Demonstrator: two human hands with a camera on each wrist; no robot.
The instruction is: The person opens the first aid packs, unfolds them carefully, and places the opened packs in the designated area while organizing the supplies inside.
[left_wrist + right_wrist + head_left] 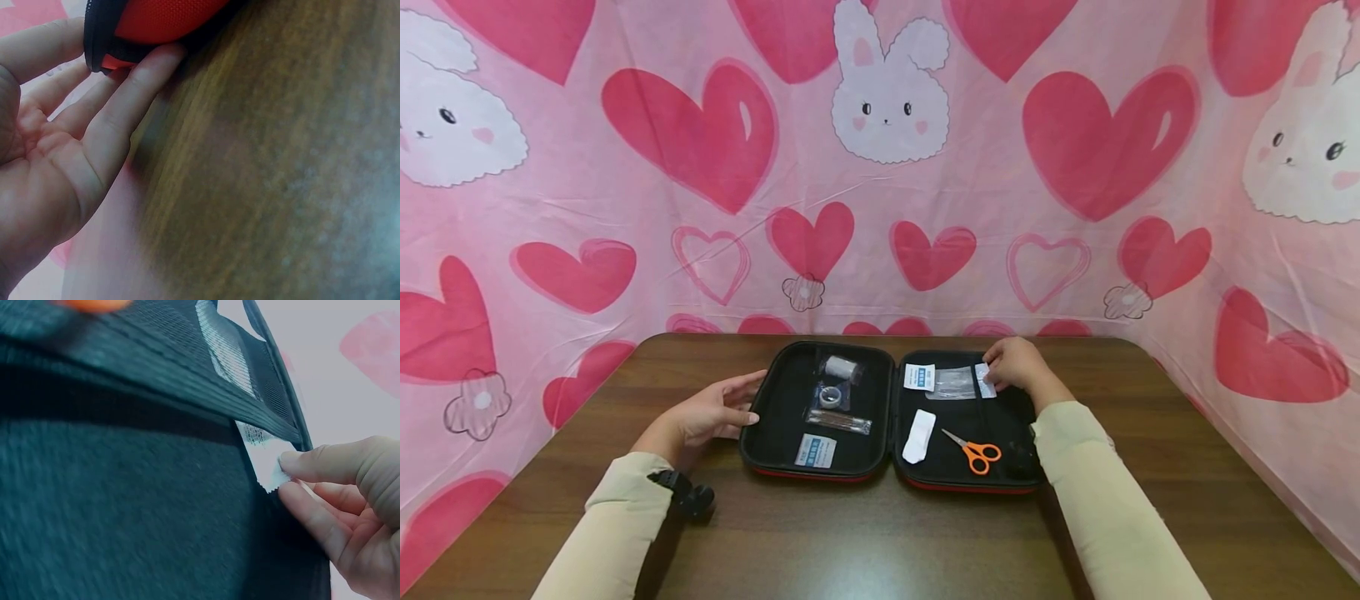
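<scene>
A black-lined zip case with a red shell lies open flat on the table. My left hand holds its left edge, thumb at the rim; in the left wrist view fingers reach beneath the red shell. At the far right half, my right hand pinches the end of a white packet between thumb and forefinger. That packet runs under a black band edging a mesh pocket. Beside it lie a clear pouch and a blue-and-white label.
Orange-handled scissors and a folded white strip lie in the right half. The left half holds a bandage roll, a tape roll, packed cotton swabs and a blue-and-white packet. Behind the table hangs a pink heart-patterned cloth.
</scene>
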